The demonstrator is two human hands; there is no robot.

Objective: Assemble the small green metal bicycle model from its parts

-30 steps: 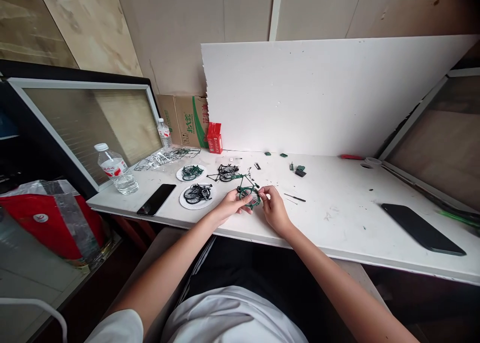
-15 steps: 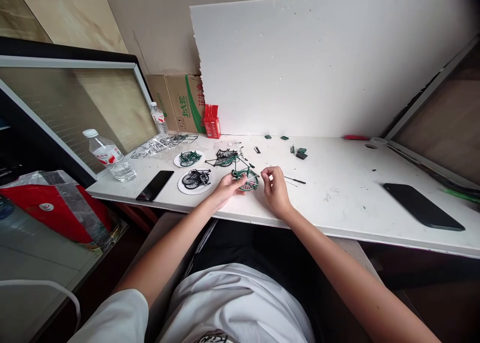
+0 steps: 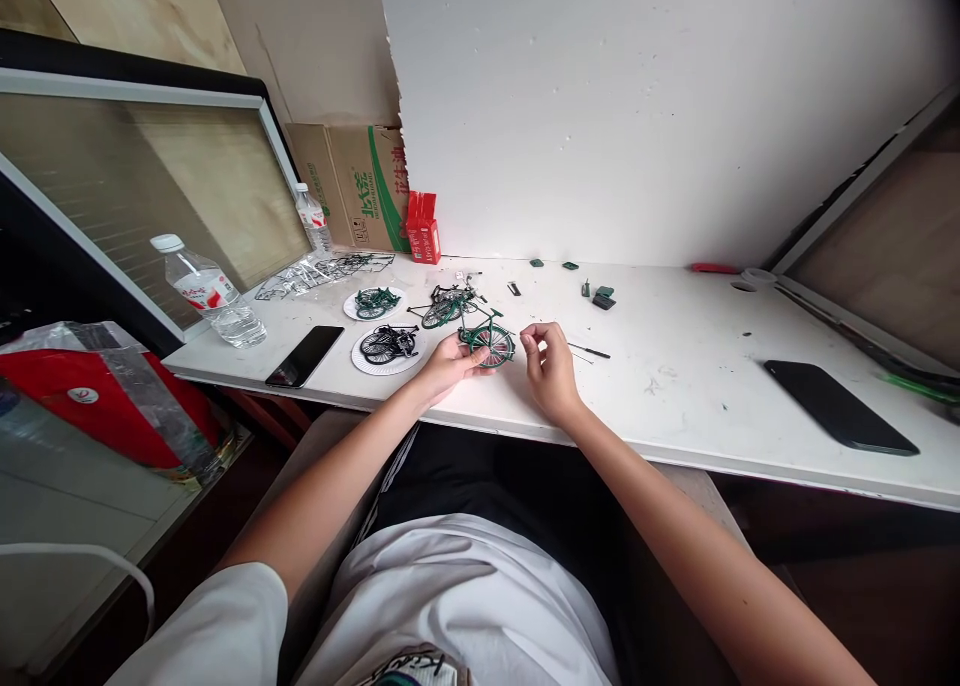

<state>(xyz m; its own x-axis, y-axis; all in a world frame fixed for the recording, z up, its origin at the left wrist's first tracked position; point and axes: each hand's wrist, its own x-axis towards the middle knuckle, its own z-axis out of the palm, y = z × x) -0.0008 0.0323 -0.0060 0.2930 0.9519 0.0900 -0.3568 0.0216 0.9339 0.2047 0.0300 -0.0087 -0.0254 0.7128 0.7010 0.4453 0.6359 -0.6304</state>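
Observation:
A small green model bicycle (image 3: 491,344) is held over the front of the table by my left hand (image 3: 448,366), the thumb lying across its near wheel. To the right of that wheel is my right hand (image 3: 549,364), thumb and forefinger pinched together; whatever is between the fingertips is too small to make out. Dark model bicycle parts (image 3: 388,346) lie on a white paper plate (image 3: 390,368) left of my hands. Behind it, a second plate (image 3: 349,309) bears green parts (image 3: 376,302). A thin dark tool (image 3: 591,350) rests just beyond my right hand.
On the white table (image 3: 675,386), a phone (image 3: 306,356) lies at left and a black slab (image 3: 840,406) at right. Two water bottles (image 3: 214,301), a red box (image 3: 424,231) and a cardboard carton (image 3: 349,186) stand at the left. Small green pieces (image 3: 604,296) lie toward the back.
The whole view has shifted slightly. The bicycle has turned a little in my left hand, and its front end shows more. My right hand keeps its pinch beside the wheel.

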